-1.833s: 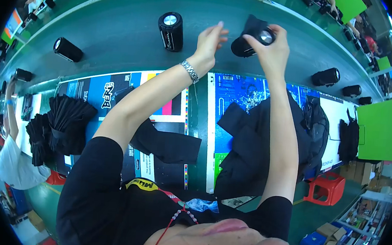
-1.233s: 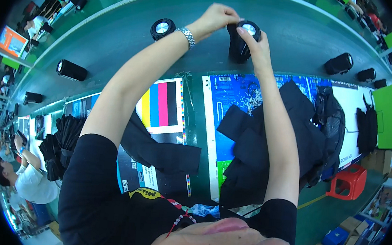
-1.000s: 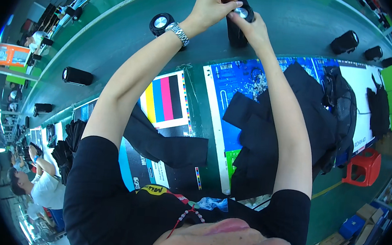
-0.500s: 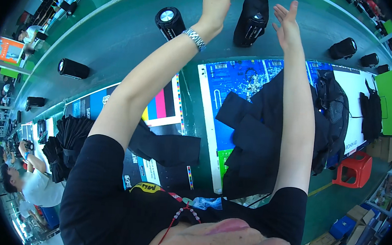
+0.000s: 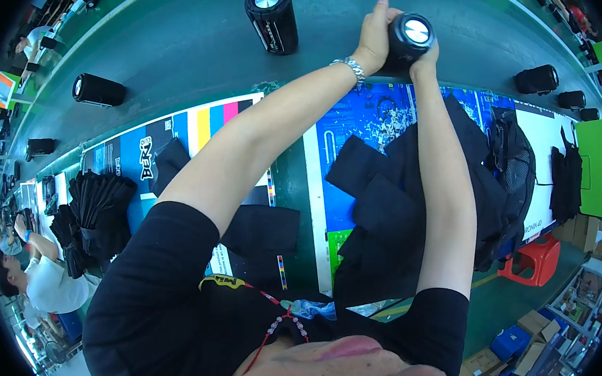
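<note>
A black cylindrical speaker [image 5: 405, 53] with a shiny silver round end stands tilted between my two hands over the green work surface. My left hand [image 5: 375, 40] presses its left side, the thumb pointing up and away. Against its right side my right hand [image 5: 427, 59] curls, its fingers mostly hidden behind the speaker. Whether black cloth covers the speaker's lower part I cannot tell. To the left of my hands a similar speaker [image 5: 271, 22] stands upright on the same surface.
More speakers lie along the belt-like surface, one at left [image 5: 99, 90] and one at right [image 5: 536, 79]. Nearer me is a pile of black cloth bags [image 5: 398, 217], with a bundle of black cloth [image 5: 105, 204] at left. A red stool [image 5: 532, 261] stands at right. Co-workers sit at far left.
Both hands have come together onto the speaker between them; before, they were apart, either side of a black-cloth-wrapped speaker. Its silver end now shows. My left hand moved right and nearer.
</note>
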The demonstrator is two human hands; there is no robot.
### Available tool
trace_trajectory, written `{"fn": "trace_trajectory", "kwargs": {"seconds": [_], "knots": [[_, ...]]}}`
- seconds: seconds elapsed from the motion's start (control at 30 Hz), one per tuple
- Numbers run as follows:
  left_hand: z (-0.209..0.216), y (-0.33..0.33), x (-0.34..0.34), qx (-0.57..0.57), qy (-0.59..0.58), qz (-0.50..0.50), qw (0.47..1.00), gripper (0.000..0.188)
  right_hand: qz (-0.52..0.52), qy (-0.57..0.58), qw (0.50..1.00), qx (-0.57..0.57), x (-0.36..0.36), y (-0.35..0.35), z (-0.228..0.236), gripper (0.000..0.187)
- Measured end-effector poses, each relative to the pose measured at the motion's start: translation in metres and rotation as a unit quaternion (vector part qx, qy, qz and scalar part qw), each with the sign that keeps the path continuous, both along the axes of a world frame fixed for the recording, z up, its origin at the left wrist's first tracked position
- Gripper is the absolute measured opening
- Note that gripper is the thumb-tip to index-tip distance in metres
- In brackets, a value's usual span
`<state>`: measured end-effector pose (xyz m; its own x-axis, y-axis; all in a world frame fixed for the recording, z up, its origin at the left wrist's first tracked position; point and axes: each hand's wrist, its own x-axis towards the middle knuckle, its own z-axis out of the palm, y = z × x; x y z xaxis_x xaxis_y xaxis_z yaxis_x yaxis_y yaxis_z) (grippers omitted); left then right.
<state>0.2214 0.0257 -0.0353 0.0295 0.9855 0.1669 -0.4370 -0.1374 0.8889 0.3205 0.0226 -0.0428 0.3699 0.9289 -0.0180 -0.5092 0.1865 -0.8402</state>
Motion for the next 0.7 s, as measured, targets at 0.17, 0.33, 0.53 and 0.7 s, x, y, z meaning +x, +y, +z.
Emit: {"fn": "trace_trajectory", "kwargs": {"seconds": [0.17,0.33,0.53,0.7], "knots": [[-0.003,0.019,0.011,-0.044,0.045,0.012,0.998,0.072,-0.108,-0.012,0.994,-0.010,0.007,0.012,-0.012,0.030],[-0.001,-0.024,-0.033,0.025,0.242,0.054,0.968,0.053,-0.135,0.015,0.989,-0.061,0.008,0.028,-0.029,0.034],[0.064,-0.109,-0.181,0.142,0.334,-0.131,0.923,0.041,-0.169,-0.079,0.965,-0.182,0.095,0.033,-0.017,0.026],[0.061,-0.205,-0.303,0.097,0.556,-0.167,0.808,0.032,-0.335,-0.241,0.901,-0.132,0.110,0.007,0.047,0.038]]}}
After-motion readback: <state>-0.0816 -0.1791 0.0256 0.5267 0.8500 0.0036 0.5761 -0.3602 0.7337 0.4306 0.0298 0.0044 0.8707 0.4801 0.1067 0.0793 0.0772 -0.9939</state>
